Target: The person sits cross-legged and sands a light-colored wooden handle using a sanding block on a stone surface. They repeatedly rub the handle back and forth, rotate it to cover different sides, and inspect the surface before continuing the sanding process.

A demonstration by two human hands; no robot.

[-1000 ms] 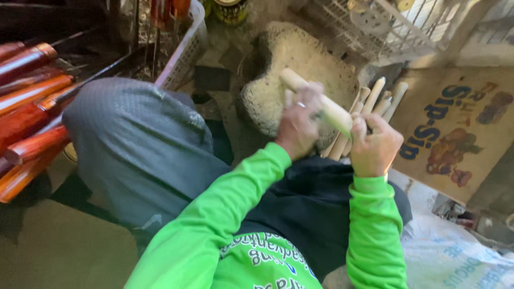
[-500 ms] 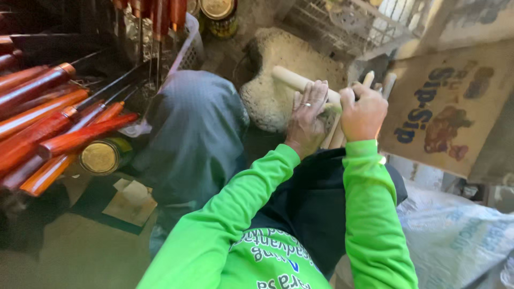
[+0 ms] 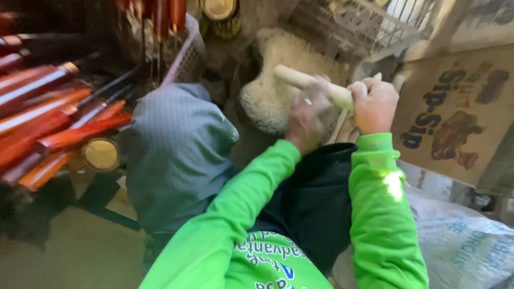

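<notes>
My right hand (image 3: 375,104) grips one end of a pale round wooden rod (image 3: 292,77) that slants up to the left. My left hand (image 3: 308,120), blurred with motion and wearing a ring, lies against the middle of the rod. Both arms are in bright green sleeves. Under the rod sits a worn, dusty, cream-coloured block (image 3: 270,96). More pale wooden sticks (image 3: 342,126) lie just behind my hands, mostly hidden by them.
Several long orange-red lacquered sticks (image 3: 48,134) lie at the left beside a round brass-coloured lid (image 3: 100,154). My knee in grey cloth (image 3: 176,155) fills the middle. A wire rack (image 3: 369,24) stands top right, a printed cardboard box (image 3: 455,115) at right, a woven sack (image 3: 466,246) bottom right.
The view has swung left, bringing the orange sticks and the brass lid into sight. My left hand has slid along the rod and is now blurred. My right hand keeps its grip.
</notes>
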